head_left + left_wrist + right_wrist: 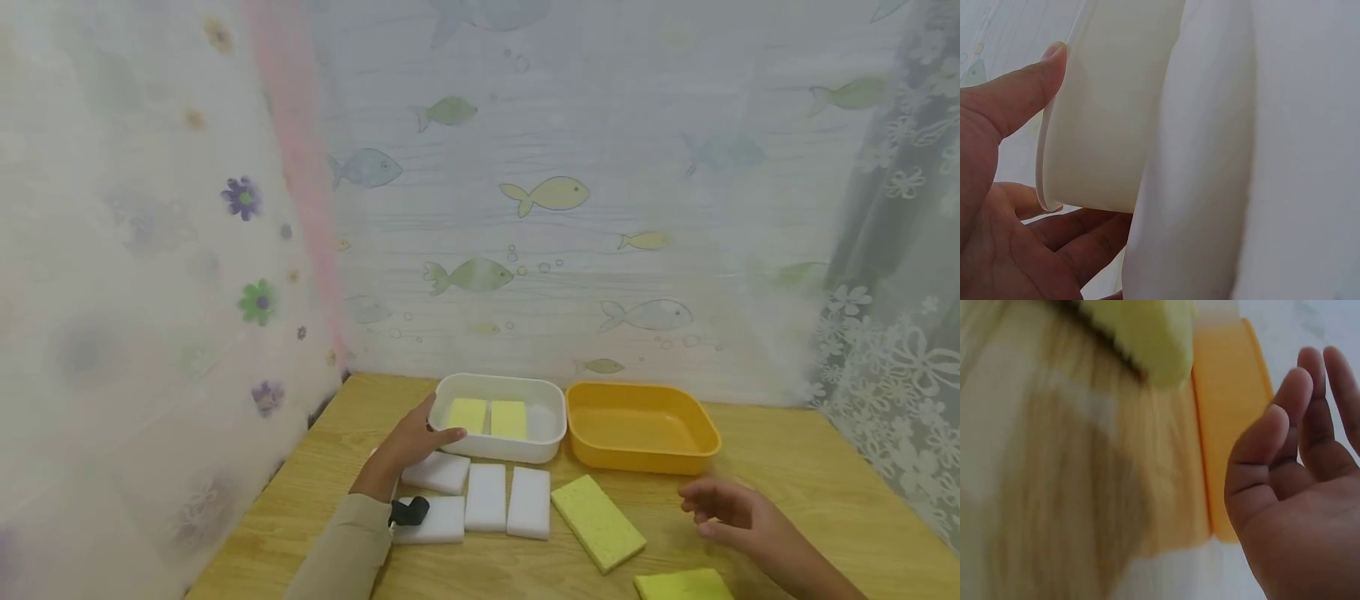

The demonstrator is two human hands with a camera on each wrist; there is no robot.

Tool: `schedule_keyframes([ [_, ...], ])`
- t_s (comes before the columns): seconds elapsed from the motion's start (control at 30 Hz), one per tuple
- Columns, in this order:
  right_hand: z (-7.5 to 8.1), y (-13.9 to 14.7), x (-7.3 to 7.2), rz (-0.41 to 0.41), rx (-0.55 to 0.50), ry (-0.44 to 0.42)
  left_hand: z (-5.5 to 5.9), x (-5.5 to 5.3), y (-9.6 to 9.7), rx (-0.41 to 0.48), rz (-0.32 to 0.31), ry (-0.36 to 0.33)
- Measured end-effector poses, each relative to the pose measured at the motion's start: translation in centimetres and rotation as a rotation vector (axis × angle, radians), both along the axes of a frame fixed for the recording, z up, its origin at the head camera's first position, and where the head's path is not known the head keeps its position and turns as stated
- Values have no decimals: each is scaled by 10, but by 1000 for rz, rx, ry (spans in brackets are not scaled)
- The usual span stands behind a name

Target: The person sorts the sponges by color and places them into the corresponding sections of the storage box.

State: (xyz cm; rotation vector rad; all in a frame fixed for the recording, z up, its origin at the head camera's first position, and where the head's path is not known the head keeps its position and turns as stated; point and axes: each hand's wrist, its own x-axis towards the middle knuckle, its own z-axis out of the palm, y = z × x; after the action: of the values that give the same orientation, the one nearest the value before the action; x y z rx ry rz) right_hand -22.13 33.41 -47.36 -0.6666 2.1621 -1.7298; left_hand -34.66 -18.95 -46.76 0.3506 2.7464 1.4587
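Note:
My left hand (408,442) holds the left end of a white plastic tray (498,448). In the left wrist view the thumb lies at the rim of the tray (1104,119) and the fingers curve around its outer side. Two yellow sponges, a left one (467,414) and a right one (508,419), lie side by side inside it. My right hand (742,517) is in front of the orange tray (645,458), fingers loosely bent and nothing in them. A larger yellow sponge (598,523) lies slanted on the table to its left.
Several white sponge-like blocks (486,497) lie in front of the white tray, some partly behind the left arm. Another yellow sponge (684,586) is cut off at the bottom edge. The trays stand side by side at the back of the wooden table (787,442), before a fish-print curtain (555,333).

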Motion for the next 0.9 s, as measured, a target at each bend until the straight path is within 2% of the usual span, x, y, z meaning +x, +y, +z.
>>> schedule_keyframes([
  [0.13,-5,12,-2,62,-43,-59,0,-3,1,-7,11,1],
  [0.2,-7,18,-3,121,-71,-101,-1,-3,0,-10,11,3],
  [0.33,-10,29,-6,231,-91,-230,-5,-4,-1,-11,-8,8],
  [0.5,-12,39,-6,256,-36,-310,-7,-2,-1,4,-11,11],
  [0.63,-11,43,-1,255,28,-332,-7,0,1,6,-7,6],
  [0.77,-9,41,3,268,84,-319,-4,0,2,2,0,9],
  [0.9,-9,34,4,282,141,-232,-4,1,1,0,9,-1],
])
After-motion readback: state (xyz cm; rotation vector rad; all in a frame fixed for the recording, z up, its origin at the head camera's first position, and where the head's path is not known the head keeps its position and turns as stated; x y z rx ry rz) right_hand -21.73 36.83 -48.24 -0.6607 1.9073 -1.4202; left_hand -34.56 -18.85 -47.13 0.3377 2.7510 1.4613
